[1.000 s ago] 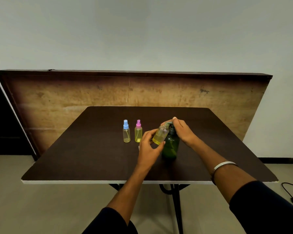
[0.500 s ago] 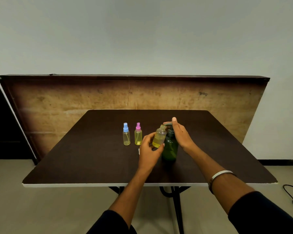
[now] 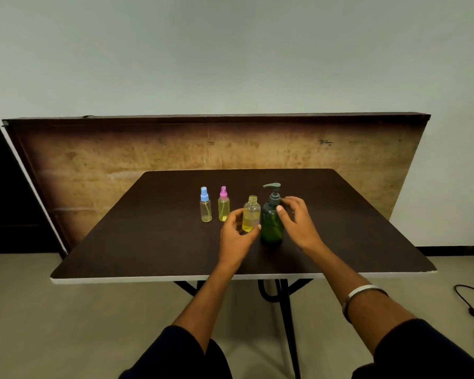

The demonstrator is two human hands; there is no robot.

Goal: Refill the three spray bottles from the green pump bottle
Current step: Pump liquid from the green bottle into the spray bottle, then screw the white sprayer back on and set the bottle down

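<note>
Hands: left (image 3: 237,236) pinching uncapped spray bottle (image 3: 251,214), right (image 3: 296,220) spread beside green pump bottle (image 3: 271,222).

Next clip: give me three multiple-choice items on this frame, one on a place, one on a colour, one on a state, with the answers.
1. The uncapped bottle stands:
A. right of the green pump bottle
B. between the pink-capped bottle and the green pump bottle
C. on the floor

2. The leftmost bottle's cap is:
A. blue
B. red
C. black

3. The left hand:
A. lies flat on the table
B. presses the pump
C. holds the uncapped bottle

Answers: B, pump bottle on its right; A, blue sprayer top; C, fingers curl round it.
</note>
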